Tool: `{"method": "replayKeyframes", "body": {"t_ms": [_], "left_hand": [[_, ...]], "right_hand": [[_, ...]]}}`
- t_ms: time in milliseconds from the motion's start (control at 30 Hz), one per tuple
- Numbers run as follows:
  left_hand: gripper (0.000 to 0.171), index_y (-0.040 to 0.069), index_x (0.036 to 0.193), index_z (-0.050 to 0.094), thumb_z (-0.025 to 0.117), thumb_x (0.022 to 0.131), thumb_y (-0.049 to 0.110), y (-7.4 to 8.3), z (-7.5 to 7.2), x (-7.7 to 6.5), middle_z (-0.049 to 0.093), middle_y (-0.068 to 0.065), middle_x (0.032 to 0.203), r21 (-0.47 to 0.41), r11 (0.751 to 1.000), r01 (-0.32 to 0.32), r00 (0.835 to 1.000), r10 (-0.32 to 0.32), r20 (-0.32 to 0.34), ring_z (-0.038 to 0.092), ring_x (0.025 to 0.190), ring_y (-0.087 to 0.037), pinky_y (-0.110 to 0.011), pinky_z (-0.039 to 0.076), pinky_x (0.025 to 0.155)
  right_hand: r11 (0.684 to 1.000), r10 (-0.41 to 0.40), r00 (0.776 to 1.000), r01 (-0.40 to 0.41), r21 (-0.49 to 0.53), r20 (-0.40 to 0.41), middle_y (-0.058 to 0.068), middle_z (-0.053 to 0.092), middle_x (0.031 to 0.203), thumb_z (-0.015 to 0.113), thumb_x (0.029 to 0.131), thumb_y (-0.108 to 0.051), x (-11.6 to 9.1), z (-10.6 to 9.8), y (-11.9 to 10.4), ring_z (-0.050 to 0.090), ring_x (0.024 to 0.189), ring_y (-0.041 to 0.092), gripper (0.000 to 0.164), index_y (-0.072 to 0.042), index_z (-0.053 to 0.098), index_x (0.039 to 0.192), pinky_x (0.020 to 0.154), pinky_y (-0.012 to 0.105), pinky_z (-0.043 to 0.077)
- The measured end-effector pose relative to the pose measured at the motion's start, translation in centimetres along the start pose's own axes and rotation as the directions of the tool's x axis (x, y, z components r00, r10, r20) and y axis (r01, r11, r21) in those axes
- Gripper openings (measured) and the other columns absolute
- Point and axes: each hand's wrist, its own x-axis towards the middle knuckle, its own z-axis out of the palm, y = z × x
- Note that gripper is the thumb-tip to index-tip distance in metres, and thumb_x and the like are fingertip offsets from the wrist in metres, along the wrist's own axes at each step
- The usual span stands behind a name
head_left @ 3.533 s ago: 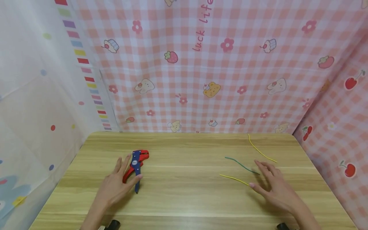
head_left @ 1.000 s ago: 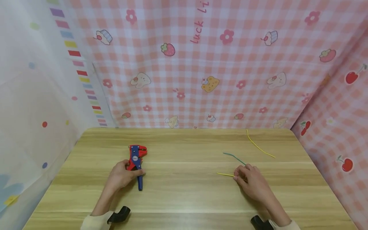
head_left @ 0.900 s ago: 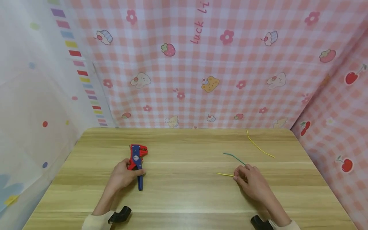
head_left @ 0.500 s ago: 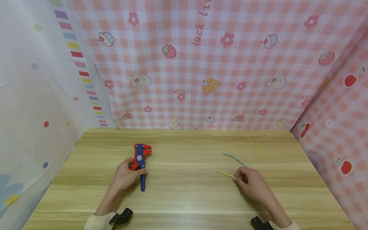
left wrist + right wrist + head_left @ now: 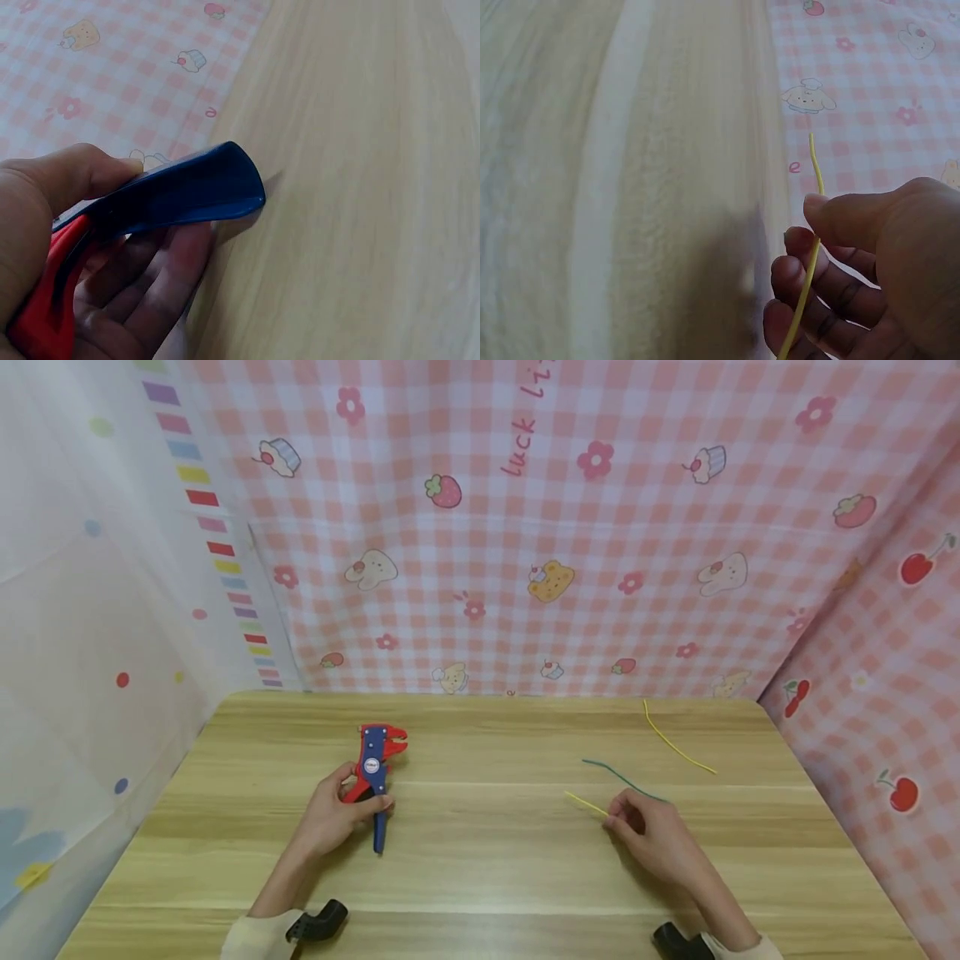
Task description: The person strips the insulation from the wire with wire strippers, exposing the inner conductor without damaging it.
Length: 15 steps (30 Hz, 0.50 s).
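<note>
My left hand [image 5: 337,810] grips a wire stripper [image 5: 372,766] with a blue body, red jaws and a red lever. The thumb lies across the blue handle [image 5: 195,187] in the left wrist view, the other fingers behind the tool. The stripper's head points away from me, its jaws facing right. Between thumb and forefinger my right hand [image 5: 652,835] pinches a yellow wire [image 5: 819,176], one end sticking out past the fingertips toward the left. In the right wrist view the rest of that wire runs down across the fingers. Just beyond this hand a green wire [image 5: 622,778] lies on the table.
A second yellow wire [image 5: 675,743] lies at the back right of the wooden table [image 5: 480,877]. Behind the table hangs a pink checked cloth [image 5: 480,543], with more cloth at both sides. Black wrist mounts [image 5: 318,922] sit by both sleeves.
Both hands were open and apart from their things at first; they then took hold of the stripper and the near yellow wire. Lately the stripper has shifted right and away, and the wire's free end has risen.
</note>
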Motion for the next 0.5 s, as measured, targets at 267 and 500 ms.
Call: {"method": "replayKeyframes", "body": {"t_ms": [267,500], "left_hand": [[0.063,0.006,0.147,0.033,0.07,0.096,0.009,-0.2,0.6,-0.1,0.074,-0.025,0.102,-0.235,0.97,-0.056,0.985,0.092,0.146,0.078,0.084,-0.03,-0.041,0.065,0.08],[0.068,0.002,0.152,0.031,0.071,0.096,0.01,0.0,1.4,-0.5,0.075,-0.016,0.096,-0.311,0.943,-0.12,0.976,0.168,0.135,0.077,0.082,-0.027,-0.035,0.063,0.084]], "right_hand": [[0.998,0.014,1.0,-0.014,0.059,0.0,-0.007,0.062,0.078,0.076,0.092,-0.011,0.0,0.1,-0.2,0.055,0.072,0.001,0.01,-0.015,0.067,0.091,0.066,0.019,0.052],[0.994,0.046,0.999,-0.047,0.1,0.008,-0.005,0.063,0.08,0.074,0.093,-0.011,0.3,0.0,-0.5,0.056,0.073,0.002,0.009,-0.015,0.067,0.091,0.066,0.019,0.052]]}}
